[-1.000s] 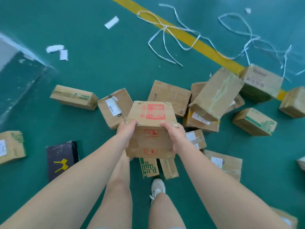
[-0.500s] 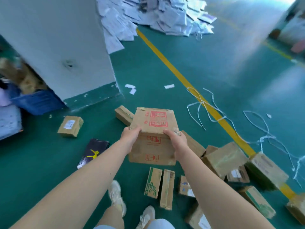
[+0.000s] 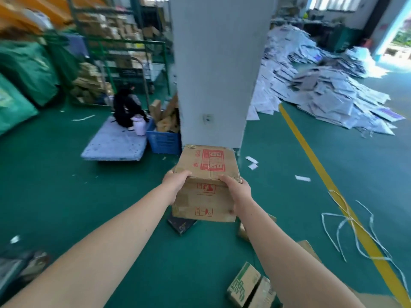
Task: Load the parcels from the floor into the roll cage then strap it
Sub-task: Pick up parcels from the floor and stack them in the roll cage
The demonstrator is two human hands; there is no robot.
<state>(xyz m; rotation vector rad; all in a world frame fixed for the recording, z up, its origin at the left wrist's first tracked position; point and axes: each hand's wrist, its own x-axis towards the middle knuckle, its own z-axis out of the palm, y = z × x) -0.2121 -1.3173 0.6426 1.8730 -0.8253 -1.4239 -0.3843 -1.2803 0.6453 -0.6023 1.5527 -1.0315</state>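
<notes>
The cardboard parcel [image 3: 208, 174] with red printing is off the floor, carried at arm's length in front of a white pillar [image 3: 216, 70]. The left hand [image 3: 175, 182] and right hand [image 3: 236, 190] clasp its 2 near top corners, fingers wrapped on its sides. Below the right hand more parcels [image 3: 251, 287] wait on the floor, so loading looks unfinished and strapping not begun; a wire cage [image 3: 124, 63] stands far beyond the left hand.

Bright daylight pours from a blown-out doorway [image 3: 398, 34] far beyond and right of the hands. The shelving [image 3: 106, 30] far up-left of them smears with motion blur. Wide-angle distortion bends the edges, and the floor [image 3: 55, 196] shows soft sheen.
</notes>
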